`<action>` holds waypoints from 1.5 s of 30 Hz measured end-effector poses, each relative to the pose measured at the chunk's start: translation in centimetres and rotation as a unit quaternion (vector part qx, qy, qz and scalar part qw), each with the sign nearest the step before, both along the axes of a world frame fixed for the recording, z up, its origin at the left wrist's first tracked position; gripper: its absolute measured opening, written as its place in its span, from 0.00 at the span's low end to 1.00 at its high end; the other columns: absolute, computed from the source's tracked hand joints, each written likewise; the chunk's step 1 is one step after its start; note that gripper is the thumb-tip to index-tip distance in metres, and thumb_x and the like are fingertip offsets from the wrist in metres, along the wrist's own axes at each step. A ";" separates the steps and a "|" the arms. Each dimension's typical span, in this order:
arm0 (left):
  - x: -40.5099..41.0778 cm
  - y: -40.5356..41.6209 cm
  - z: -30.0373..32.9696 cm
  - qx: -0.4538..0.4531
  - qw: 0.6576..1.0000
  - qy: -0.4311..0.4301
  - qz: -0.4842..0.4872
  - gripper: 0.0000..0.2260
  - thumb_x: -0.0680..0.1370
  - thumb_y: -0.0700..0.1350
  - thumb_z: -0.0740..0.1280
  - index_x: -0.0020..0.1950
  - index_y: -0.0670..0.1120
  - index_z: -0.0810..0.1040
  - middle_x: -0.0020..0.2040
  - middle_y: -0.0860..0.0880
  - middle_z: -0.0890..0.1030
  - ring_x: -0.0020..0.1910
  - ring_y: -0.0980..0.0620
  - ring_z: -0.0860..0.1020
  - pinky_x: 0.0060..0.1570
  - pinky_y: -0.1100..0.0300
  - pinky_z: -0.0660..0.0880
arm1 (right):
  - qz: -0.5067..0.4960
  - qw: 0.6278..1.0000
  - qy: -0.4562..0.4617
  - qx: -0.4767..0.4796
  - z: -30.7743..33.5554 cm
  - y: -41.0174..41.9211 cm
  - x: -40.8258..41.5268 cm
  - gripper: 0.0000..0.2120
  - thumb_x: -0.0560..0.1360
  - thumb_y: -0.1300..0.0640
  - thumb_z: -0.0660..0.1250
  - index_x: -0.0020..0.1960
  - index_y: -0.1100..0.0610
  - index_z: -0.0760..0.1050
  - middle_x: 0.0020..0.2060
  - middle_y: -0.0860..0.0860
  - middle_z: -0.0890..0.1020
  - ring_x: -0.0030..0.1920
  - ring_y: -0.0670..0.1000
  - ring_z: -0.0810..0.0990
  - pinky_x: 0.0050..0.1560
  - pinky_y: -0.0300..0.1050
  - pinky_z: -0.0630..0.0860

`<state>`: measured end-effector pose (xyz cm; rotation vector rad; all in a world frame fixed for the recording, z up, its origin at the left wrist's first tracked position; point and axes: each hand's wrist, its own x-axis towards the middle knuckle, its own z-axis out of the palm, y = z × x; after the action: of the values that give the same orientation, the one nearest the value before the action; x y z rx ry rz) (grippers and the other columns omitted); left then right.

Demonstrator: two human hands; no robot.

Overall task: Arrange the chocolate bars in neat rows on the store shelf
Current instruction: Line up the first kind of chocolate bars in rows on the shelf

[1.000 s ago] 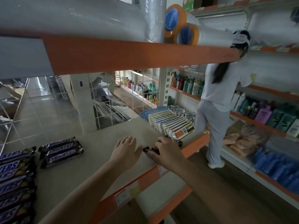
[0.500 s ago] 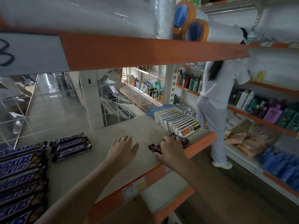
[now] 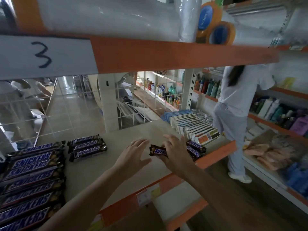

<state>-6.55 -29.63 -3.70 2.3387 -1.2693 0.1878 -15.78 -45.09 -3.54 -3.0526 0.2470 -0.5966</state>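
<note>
Near the shelf (image 3: 116, 140) edge, right hand (image 3: 175, 154) seemingly grips a Snickers bar (image 3: 158, 151).

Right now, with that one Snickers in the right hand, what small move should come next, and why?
Probably carry the bar left and lay it beside the short row of three. The right hand already pinches it, bare shelf lies between, and the open left hand is free to steady it.

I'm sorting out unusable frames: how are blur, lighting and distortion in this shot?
Head view: dim foreground, brighter aisle behind; wide-angle bending of the upper shelf edge; Snickers bars readable; right hand slightly motion-soft; edges smeared.
</note>
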 end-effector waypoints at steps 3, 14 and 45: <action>0.1 0.4 0.0 -0.014 0.999 -0.037 -0.008 0.28 0.75 0.51 0.68 0.72 0.47 0.64 0.70 0.51 0.68 0.69 0.52 0.65 0.67 0.59 0.62 | 0.044 0.991 -0.077 -0.096 0.1 0.6 0.7 0.18 0.68 0.45 0.72 0.48 0.58 0.79 0.58 0.56 0.78 0.63 0.56 0.75 0.64 0.63 0.61; 1.5 3.0 -0.3 -0.076 0.989 -0.125 0.017 0.16 0.68 0.45 0.75 0.55 0.45 0.80 0.46 0.49 0.82 0.44 0.48 0.80 0.45 0.54 0.75 | 0.112 0.990 -0.086 0.006 1.0 2.1 2.4 0.26 0.72 0.36 0.55 0.56 0.53 0.76 0.62 0.51 0.76 0.65 0.51 0.72 0.70 0.57 0.55; -0.7 4.1 1.2 -0.361 0.804 0.439 0.176 0.05 0.76 0.37 0.66 0.50 0.44 0.77 0.41 0.47 0.78 0.26 0.57 0.76 0.27 0.66 0.69 | 0.104 0.833 -0.037 0.542 2.0 1.7 5.7 0.05 0.77 0.56 0.64 0.45 0.55 0.77 0.36 0.50 0.80 0.35 0.46 0.76 0.37 0.35 0.74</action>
<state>-7.24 -25.55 -2.55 1.5930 -0.2095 -0.2476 -10.13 -43.44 -1.53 -1.9079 0.1588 -0.3574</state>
